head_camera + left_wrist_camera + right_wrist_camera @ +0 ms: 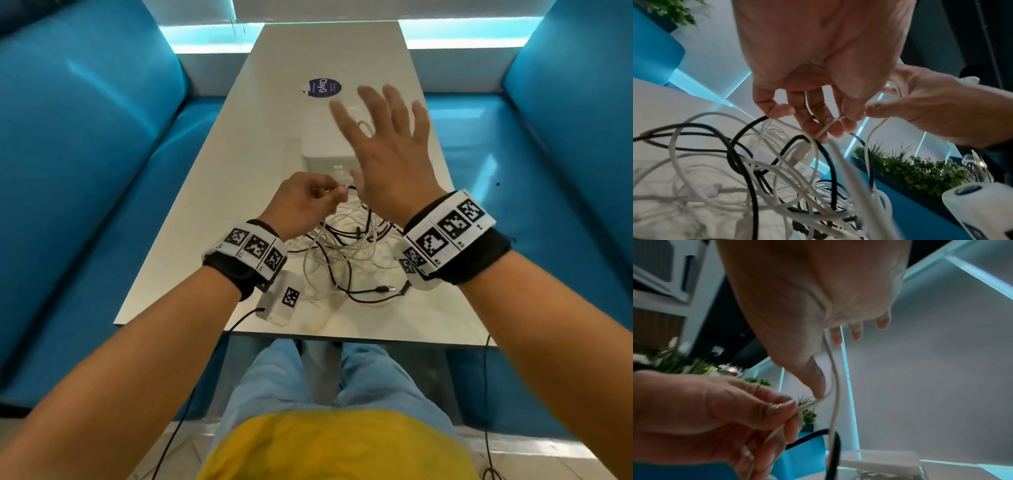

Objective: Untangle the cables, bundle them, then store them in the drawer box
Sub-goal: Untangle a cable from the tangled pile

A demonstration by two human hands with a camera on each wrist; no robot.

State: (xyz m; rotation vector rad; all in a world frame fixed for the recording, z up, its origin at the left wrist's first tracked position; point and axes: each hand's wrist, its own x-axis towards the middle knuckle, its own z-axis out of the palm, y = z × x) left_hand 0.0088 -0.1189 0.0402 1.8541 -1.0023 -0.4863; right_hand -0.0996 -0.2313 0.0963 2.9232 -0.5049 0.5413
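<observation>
A tangle of white and black cables [349, 246] [777, 178] lies on the white table [239, 154] near its front edge. My left hand [308, 202] [830, 126] [756, 415] pinches a thin white cable [342, 187] [826, 128] just above the pile. My right hand [387, 147] [818, 305] is raised beside it with fingers spread and straight. The same white cable [835, 386] runs across its palm and past the thumb. The white drawer box [322, 144] [879, 459] stands right behind the hands, partly hidden by the right hand.
Blue sofas [85, 171] flank the table on both sides. A purple round sticker [322, 87] marks the far part of the tabletop. A black plug end [383, 289] lies near the front edge, and thin black wires hang off that edge.
</observation>
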